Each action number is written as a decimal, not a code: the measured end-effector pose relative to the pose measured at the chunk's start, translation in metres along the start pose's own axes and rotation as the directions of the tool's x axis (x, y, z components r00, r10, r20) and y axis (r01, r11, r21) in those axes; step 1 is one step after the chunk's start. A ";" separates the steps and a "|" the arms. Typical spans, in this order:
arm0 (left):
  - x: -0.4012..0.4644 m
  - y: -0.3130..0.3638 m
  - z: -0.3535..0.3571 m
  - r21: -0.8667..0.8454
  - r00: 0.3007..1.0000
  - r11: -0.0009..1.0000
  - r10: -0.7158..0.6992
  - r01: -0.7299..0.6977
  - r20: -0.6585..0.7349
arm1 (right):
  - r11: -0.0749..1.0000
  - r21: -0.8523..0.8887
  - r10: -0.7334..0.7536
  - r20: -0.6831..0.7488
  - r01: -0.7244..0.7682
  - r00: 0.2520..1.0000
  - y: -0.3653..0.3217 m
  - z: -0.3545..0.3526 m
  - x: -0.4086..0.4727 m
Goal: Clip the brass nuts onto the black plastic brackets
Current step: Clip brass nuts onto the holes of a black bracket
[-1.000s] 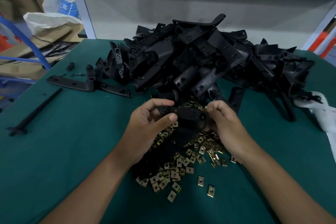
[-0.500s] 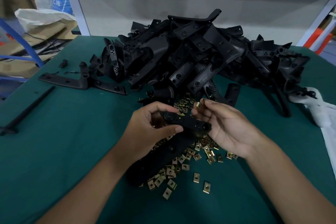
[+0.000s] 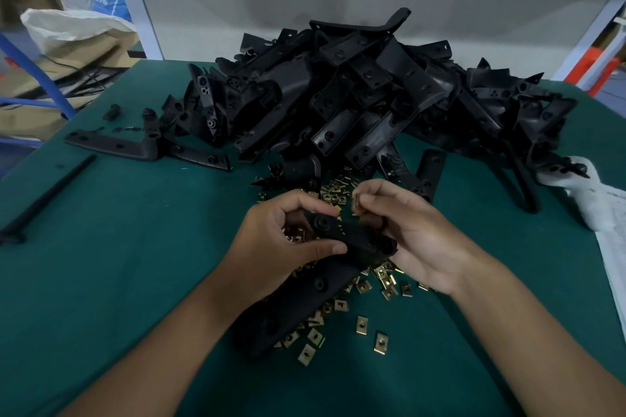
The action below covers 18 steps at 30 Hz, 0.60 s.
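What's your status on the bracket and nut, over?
Left hand grips black bracket above the table. Right hand pinches one brass nut, not yet clipped on. Loose nuts scattered below; nothing between nut and bracket.

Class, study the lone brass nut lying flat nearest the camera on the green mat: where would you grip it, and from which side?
Pinch the brass nut across its two long edges, coming straight down from above. It lies flat on the green mat, apart from its neighbours, so the fingers probably have room on both sides.
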<state>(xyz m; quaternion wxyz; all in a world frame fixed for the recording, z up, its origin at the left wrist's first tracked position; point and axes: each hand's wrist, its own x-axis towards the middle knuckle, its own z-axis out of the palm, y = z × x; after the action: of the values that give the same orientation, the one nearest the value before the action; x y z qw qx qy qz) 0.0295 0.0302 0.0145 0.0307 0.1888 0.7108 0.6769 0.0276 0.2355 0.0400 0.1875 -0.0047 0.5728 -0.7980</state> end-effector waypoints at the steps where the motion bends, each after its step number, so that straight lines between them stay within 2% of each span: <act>1: 0.000 0.000 0.001 -0.004 1.000 1.000 -0.001 0.001 0.008 | 0.998 -0.058 -0.010 0.000 0.010 1.000 0.000 0.001 -0.001; 4: 0.000 -0.002 0.001 -0.008 1.000 1.000 0.020 -0.020 0.001 | 0.988 -0.153 -0.022 -0.012 0.020 1.000 0.001 0.004 -0.002; 18: 0.000 0.000 0.000 0.075 0.998 0.996 0.050 -0.051 0.023 | 0.981 -0.181 -0.072 -0.031 0.065 0.997 0.004 0.008 -0.003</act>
<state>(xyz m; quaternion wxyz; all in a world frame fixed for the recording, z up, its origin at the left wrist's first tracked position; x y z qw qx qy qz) 0.0298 0.0303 0.0149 0.0141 0.2150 0.7306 0.6479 0.0332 0.2275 0.0399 0.1482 -0.0265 0.6454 -0.7489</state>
